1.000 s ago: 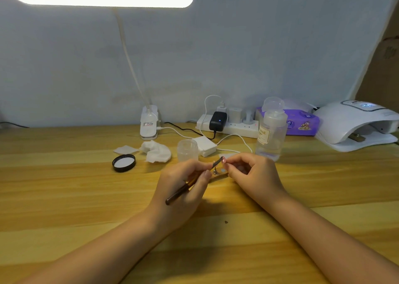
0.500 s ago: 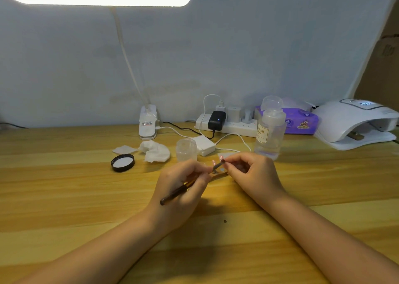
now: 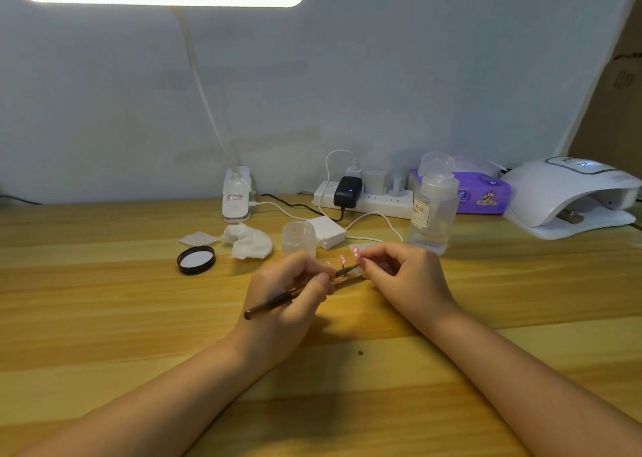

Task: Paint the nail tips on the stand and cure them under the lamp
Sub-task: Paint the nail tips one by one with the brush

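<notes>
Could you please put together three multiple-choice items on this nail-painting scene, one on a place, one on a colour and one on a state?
1. Where does the curing lamp stand?
A. far right of the desk
B. far left of the desk
C. between the hands

2. What colour is the tissue pack behind the clear bottle?
A. green
B. purple
C. red

3. What is the state of the small clear jar near the black lid?
A. closed with the lid
B. tipped on its side
C. upright, lid off

Answers:
1. A, the white lamp sits at the right edge of the desk, by the wall.
2. B, its wrapper is purple.
3. C, the jar stands upright while the lid lies apart to its left.
</notes>
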